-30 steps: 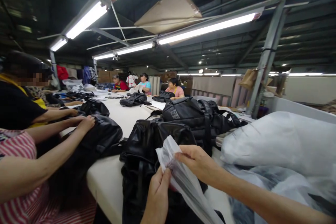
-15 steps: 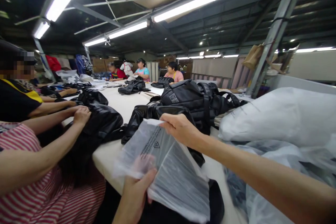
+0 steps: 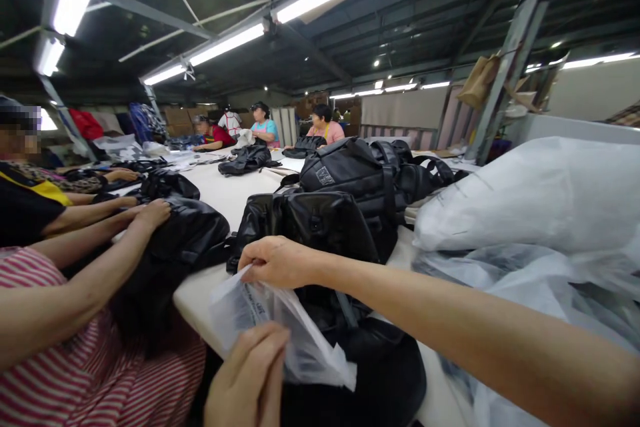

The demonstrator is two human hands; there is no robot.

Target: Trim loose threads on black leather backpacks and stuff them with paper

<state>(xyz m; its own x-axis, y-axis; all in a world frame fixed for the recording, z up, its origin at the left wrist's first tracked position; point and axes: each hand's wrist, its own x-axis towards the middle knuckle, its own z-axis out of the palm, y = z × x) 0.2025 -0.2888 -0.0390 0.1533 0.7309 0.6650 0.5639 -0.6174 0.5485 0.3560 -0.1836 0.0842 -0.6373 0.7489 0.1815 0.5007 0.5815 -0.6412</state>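
A clear plastic bag with black print hangs in front of me, crumpled and partly folded. My right hand pinches its upper edge between thumb and fingers. Lower and closer to me, my left hand is closed at the bag's near side, its fingers together; its fingertips are partly hidden. Behind and beneath the plastic lies a black backpack, standing on the pale table, with its dark lower part spread toward me.
Another black backpack lies behind. White plastic-wrapped bundles and loose clear plastic fill the right side. At left, a co-worker in a striped garment handles a black bag. More people sit across the table.
My right hand has moved left and down with the plastic bag's edge, folding the bag smaller. My left hand has dropped slightly lower. More of the black backpack shows.
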